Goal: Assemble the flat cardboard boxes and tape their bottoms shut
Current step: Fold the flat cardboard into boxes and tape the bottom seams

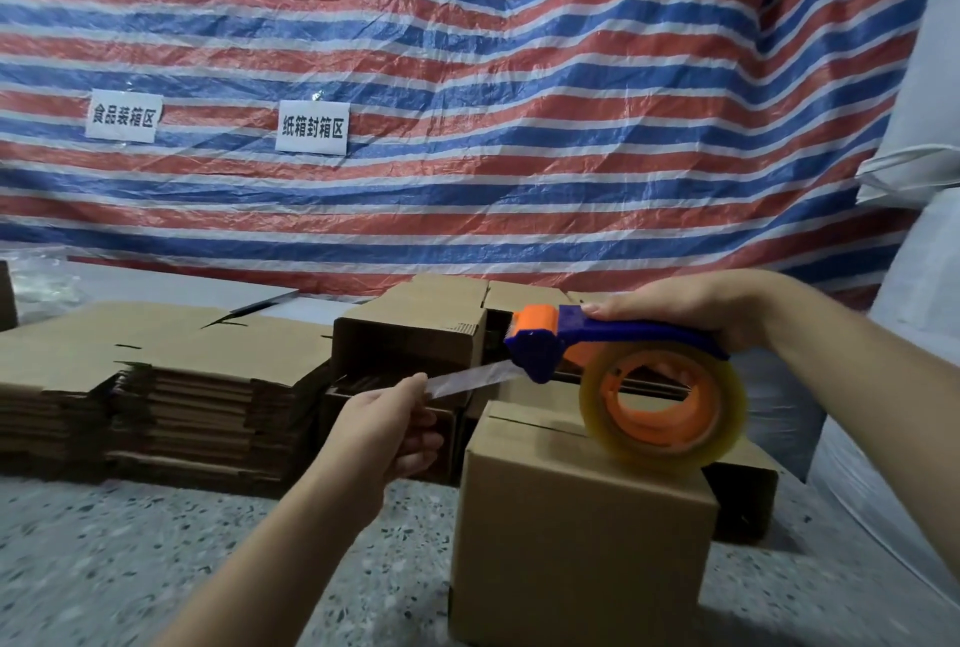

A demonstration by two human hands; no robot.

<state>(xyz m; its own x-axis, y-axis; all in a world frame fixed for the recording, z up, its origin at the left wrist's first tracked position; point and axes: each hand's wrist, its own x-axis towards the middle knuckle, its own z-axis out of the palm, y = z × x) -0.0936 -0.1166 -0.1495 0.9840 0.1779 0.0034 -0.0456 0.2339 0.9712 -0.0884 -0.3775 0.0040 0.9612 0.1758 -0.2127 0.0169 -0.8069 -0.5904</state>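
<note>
**Tape drawn out over the assembled box**

Your right hand has its grip curled round the blue handle of the tape dispenser, thumb along the top. The dispenser has an orange guard at its front, and its clear tape roll on an orange core sits low at the near side, touching the top of the assembled box.

Your left hand pinches the free end of the tape strip, which runs taut from the dispenser's mouth down and left to your fingers. The strip hangs in the air, off the cardboard.

The assembled box stands on the speckled floor, its flaps folded shut on top with the seam showing beside the roll. No tape is visible on that seam.

To the left lies a stack of flat boxes. Behind the strip, open boxes lie on their sides. A red, white and blue striped tarp hangs behind, carrying two white paper signs with Chinese characters.
</note>
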